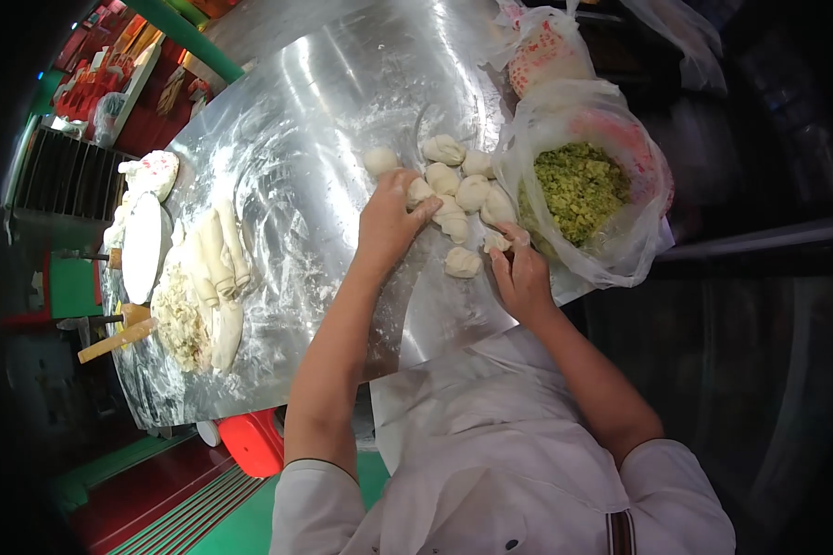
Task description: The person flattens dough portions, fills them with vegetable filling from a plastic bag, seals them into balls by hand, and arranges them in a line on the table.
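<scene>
Several pieces of pale dough lie in a cluster on the floured metal table, among them a twisted one (443, 150) at the far side. My left hand (389, 222) is at the cluster's left edge, thumb and fingers closed around a dough piece (418, 191). A rounder dough ball (379, 161) sits just beyond its fingertips. On the right, my right hand (526, 277) pinches a small dough piece (496, 242) between thumb and fingers. Closest to me, between the hands, rests another dough piece (463, 263).
Right of the dough stands a plastic-lined container (643, 254) with chopped green filling (578, 190). A tied plastic bag (551, 60) is behind it. Long dough rolls (215, 254), a crumbly pale heap (178, 319) and a wooden-handled tool (118, 340) occupy the table's left side (287, 324).
</scene>
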{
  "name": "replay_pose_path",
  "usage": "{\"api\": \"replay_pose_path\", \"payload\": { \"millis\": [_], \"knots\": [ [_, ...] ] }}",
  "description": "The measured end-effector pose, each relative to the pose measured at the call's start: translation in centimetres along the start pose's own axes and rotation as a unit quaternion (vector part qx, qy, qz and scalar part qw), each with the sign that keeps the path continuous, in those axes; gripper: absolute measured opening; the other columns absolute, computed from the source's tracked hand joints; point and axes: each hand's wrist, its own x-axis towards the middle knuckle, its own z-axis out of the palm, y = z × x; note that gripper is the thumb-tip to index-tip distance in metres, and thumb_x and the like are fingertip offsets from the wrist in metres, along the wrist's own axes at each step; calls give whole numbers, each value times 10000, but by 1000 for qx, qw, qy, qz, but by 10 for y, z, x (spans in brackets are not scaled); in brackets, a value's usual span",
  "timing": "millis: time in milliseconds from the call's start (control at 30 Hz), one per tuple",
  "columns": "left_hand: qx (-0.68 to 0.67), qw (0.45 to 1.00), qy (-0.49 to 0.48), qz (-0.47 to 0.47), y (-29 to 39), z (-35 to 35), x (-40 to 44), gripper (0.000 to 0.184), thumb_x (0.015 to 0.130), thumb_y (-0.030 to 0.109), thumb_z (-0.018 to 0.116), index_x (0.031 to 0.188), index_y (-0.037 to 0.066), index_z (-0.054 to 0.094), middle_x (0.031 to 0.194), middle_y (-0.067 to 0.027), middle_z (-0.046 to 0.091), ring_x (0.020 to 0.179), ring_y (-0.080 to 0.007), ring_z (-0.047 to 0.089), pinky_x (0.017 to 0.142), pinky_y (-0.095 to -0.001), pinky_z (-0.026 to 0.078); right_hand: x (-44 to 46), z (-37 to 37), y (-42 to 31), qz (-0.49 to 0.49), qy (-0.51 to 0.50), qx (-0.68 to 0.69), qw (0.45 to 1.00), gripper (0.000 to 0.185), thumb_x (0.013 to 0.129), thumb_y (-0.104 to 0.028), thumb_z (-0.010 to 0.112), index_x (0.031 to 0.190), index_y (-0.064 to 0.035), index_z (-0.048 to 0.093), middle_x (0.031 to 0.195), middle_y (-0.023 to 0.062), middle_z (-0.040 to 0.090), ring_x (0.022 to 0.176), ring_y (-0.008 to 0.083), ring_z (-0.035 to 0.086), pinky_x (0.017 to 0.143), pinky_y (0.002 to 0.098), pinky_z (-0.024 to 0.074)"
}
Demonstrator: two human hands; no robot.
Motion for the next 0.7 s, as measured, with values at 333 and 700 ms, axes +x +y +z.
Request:
{"api": "replay_pose_path", "payload": {
  "millis": [333, 700],
  "knots": [
    [143, 989, 8, 46, -9, -71, -104, 314, 823, 175, 806, 1087, 59, 681, 1091, -137, 626, 945, -269, 651, 803, -359, 518, 1, 3, 4, -38, -6, -51, 998, 196, 918, -137, 682, 1058, 1, 688, 925, 149, 687, 811, 343, 676, 685, 417, 529],
    [228, 968, -86, 64, -14, -18, -97, 481, 965, 280, 598, 1408, 98, 553, 1499, -133, 483, 1403, -347, 399, 1115, -540, 323, 4, 6, 0, -26, -2, -84, 996, 128, 914, -76, 660, 1033, -48, 699, 970, 120, 607, 831, 310, 644, 715, 395, 515]
  ]
}}
